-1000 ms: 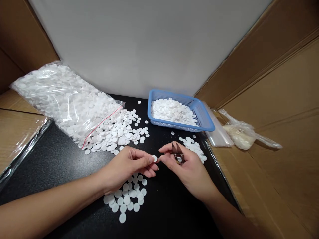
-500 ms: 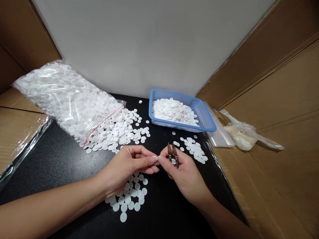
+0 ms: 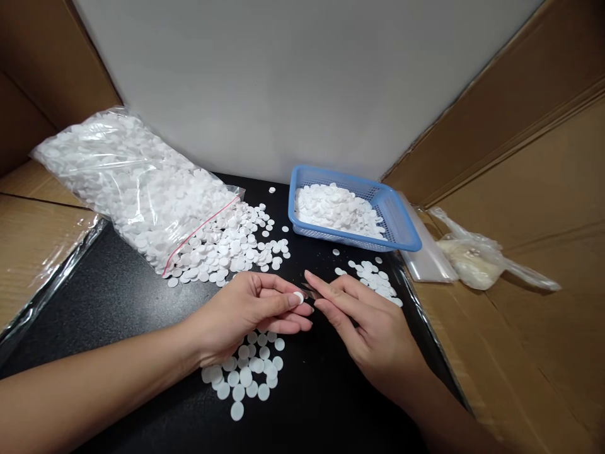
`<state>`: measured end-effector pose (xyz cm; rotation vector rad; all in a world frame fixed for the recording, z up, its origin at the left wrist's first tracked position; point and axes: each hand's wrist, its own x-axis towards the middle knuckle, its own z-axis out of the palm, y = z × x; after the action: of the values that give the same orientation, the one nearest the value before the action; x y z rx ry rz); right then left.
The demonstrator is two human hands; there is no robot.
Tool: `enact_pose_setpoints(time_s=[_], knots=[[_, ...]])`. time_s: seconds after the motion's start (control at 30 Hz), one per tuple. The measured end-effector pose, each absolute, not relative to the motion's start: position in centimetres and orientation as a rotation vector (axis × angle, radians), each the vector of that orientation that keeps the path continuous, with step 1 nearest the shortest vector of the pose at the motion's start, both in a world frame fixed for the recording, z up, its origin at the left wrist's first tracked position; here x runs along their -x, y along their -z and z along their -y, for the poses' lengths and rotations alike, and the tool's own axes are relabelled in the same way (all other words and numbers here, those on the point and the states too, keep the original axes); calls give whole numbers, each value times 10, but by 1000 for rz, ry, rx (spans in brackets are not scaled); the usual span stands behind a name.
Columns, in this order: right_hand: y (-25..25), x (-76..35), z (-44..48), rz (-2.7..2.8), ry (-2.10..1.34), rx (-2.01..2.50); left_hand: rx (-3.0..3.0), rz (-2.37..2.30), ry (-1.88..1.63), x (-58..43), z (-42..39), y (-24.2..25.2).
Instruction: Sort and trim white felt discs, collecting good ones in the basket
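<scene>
Between the thumb and fingers of my left hand (image 3: 265,304) is pinched a small white disc (image 3: 299,297). My right hand (image 3: 371,321) is closed round a pair of thread snips (image 3: 311,291); their dark blades point left, close to the disc's edge, and the hand hides the rest of them. Whether the blades touch the disc I cannot tell. Loose white discs (image 3: 246,377) lie below my left hand, and another small group of discs (image 3: 377,280) lies beyond my right hand.
A clear zip bag (image 3: 127,183) full of white discs spills onto the black tabletop (image 3: 142,315) at the left. The blue basket (image 3: 350,238) at the back holds many discs. Flat plastic bags (image 3: 430,265) and a knotted bag (image 3: 472,261) lie at the right, beside cardboard (image 3: 534,315).
My right hand has turned over and moved slightly right, away from the disc. The snips, upright in the palm before, now point left at the disc. My left hand still holds the disc.
</scene>
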<state>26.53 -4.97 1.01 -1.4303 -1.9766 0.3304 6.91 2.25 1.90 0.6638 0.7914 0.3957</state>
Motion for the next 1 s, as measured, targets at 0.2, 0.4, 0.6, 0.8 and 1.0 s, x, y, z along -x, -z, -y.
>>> enact_pose_setpoints(time_s=[0.2, 0.4, 0.6, 0.8, 1.0], knots=[[-10, -265, 52, 2034, -216, 1406, -709, -766, -398, -68, -23, -19], [-10, -263, 53, 2055, -185, 1394, -696, -768, -394, -70, -21, -23], [-12, -262, 53, 2052, -169, 1396, -699, -769, -395, -70, -21, -24], [-14, -262, 53, 2071, -163, 1436, -702, -766, -397, -70, -21, -24], [-15, -262, 54, 2085, -182, 1443, -725, -766, -384, -70, -20, -24]])
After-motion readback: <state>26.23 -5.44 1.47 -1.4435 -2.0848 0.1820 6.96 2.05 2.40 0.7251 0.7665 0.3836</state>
